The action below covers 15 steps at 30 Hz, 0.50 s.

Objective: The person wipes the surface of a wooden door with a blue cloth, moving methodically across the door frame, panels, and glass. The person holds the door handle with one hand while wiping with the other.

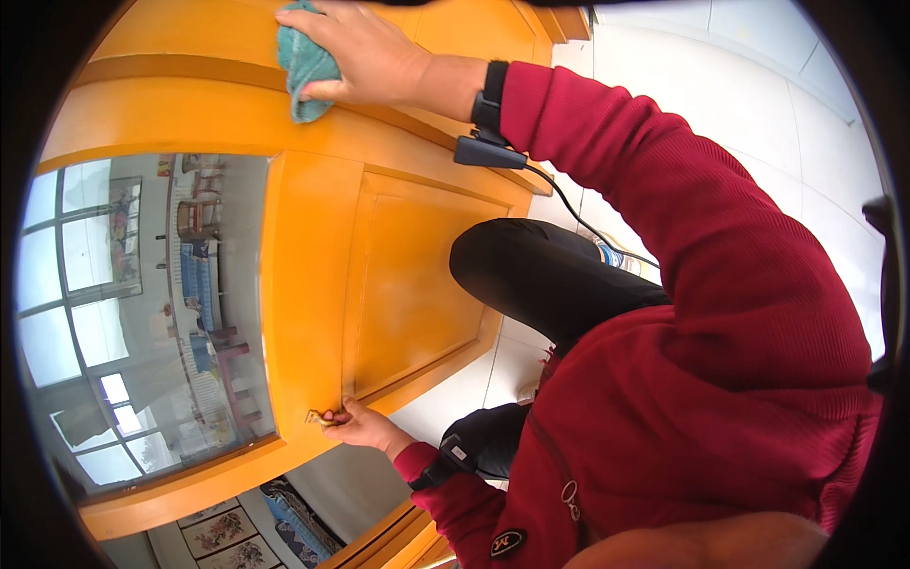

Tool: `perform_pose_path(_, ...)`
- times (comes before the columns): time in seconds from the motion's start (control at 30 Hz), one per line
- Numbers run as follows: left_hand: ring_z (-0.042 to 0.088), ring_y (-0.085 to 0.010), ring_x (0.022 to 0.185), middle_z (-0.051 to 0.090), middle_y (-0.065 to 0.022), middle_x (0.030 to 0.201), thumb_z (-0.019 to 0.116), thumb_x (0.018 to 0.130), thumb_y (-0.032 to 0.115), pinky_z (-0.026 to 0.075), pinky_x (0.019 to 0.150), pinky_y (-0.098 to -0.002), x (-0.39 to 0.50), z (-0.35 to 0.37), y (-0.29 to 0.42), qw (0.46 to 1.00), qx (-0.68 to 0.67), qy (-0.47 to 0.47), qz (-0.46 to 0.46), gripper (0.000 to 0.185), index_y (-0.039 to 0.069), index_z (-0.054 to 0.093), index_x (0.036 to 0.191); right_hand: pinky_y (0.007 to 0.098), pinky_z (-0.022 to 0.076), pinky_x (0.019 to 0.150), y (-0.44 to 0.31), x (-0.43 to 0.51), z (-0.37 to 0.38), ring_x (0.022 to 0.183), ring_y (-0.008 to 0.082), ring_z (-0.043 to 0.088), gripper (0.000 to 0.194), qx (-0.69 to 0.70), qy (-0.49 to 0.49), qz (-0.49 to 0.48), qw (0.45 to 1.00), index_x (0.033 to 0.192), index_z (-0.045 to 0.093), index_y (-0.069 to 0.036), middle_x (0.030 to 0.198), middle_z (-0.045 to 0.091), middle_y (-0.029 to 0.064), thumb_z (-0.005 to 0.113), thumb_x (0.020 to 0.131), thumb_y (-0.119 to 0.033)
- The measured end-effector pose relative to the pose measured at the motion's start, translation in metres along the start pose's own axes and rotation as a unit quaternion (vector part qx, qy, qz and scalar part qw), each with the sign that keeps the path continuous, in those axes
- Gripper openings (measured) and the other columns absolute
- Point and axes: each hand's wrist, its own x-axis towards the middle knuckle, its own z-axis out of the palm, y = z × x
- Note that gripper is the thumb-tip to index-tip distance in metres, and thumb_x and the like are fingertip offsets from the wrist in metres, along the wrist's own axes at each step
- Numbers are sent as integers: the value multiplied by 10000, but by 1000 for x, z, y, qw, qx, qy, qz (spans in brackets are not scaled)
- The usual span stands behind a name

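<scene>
In my right hand (384,60) is a folded teal cloth (307,64), pressed against the orange-yellow wooden frame (192,71) beside a door. My fingers spread over the cloth, with the thumb on its lower edge. My left hand (366,427) grips a brass-coloured door handle (313,417) near the free edge of the wooden door (313,284). This door has a glass pane (149,306), which mirrors windows and furniture, and a recessed wooden panel (426,284).
My bent knee (498,263) is close to the door panel. A black cable (569,203) runs from a device (490,153) at my right wrist past my sleeve. Pale floor tiles (682,78) extend behind me. Blue seating (298,519) appears beyond the door's edge; whether reflected is unclear.
</scene>
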Motion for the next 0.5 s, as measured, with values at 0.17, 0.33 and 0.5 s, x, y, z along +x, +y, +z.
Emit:
perform_pose_path(0.17, 492, -205, 827, 502, -94, 959, 659, 833, -2, 456, 784, -311, 3, 1, -7, 1000, 17, 7, 25, 320, -43, 455, 1076, 470, 433, 1000, 20, -48, -6, 1176, 403, 477, 871, -2, -29, 4, 1000, 1418, 408, -190, 1321, 452, 181, 854, 679, -301)
perform_pose_path(0.33, 488, -193, 814, 508, -90, 955, 666, 855, 1, 454, 779, -308, 2, 0, -7, 999, -4, 16, 32, 279, -35, 453, 1032, 463, 431, 988, 39, -98, -10, 1168, 412, 471, 915, -7, -74, 39, 996, 1424, 392, -178, 1306, 449, 188, 866, 644, -248)
perform_pose_path(0.5, 487, -180, 807, 507, -85, 945, 682, 871, 13, 448, 778, -291, 0, 0, -2, 1000, 11, 23, 14, 257, -30, 465, 1002, 460, 420, 1001, 59, -150, -17, 1186, 423, 457, 979, -10, -111, 78, 991, 1455, 341, -148, 1326, 433, 203, 873, 634, -201)
